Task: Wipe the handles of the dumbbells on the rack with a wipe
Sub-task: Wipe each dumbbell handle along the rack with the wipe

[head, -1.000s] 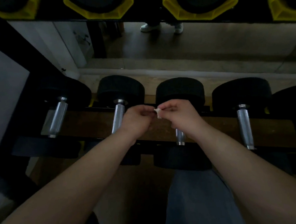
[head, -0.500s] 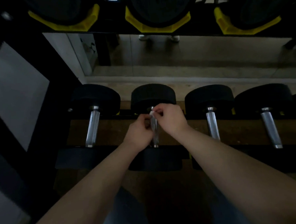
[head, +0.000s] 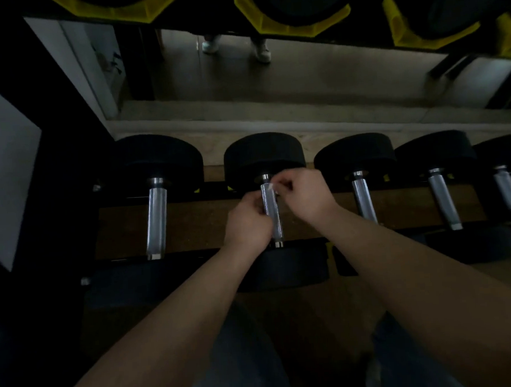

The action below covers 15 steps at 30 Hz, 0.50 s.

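Leftmost handle [head: 156, 219] is lying untouched on the rack [head: 192, 254]; left hand [head: 247, 220] is curling against the left side of the second handle [head: 271, 213], can't tell if it's gripping; that handle is running straight away from the person, sitting between both hands; wipe [head: 269, 187] is showing as a white scrap near its far end; right hand [head: 304, 196] is pinching it, so it's nearer; no labels reading.

One head-worn wide-angle view — forward and down, close above the rack [head: 192, 253]
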Each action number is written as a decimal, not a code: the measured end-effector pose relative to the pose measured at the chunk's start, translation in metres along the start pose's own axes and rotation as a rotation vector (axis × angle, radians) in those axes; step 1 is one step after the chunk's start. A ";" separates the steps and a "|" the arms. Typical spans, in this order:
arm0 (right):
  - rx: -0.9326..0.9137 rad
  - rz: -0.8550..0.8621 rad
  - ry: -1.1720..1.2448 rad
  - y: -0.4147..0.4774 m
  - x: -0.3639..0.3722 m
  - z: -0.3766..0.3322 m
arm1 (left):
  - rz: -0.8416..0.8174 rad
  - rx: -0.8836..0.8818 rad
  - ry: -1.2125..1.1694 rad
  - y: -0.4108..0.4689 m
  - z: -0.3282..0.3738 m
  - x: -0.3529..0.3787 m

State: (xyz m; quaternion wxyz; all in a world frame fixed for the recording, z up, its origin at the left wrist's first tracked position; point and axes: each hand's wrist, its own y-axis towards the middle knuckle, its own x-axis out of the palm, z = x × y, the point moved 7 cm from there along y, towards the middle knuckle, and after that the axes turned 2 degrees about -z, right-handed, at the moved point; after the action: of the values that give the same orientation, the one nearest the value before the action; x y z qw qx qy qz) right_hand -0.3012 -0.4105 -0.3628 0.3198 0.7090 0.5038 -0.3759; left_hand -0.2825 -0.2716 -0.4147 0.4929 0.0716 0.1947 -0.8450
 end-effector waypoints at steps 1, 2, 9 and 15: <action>0.022 -0.011 0.020 -0.001 0.002 0.001 | -0.005 -0.010 -0.005 0.000 0.000 0.001; 0.029 -0.036 0.029 -0.005 0.003 0.002 | -0.010 -0.017 -0.014 0.000 -0.001 0.002; -0.130 -0.366 -0.024 -0.040 0.017 0.005 | -0.056 -0.101 -0.105 -0.001 -0.007 0.006; -0.096 0.027 0.006 0.003 0.003 -0.001 | -0.114 -0.171 -0.192 -0.006 -0.009 0.008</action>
State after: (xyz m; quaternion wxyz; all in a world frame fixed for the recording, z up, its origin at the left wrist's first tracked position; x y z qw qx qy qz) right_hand -0.2971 -0.4092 -0.3641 0.3568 0.7007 0.5127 -0.3449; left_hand -0.2921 -0.2719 -0.4237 0.4647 -0.0631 0.2219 -0.8549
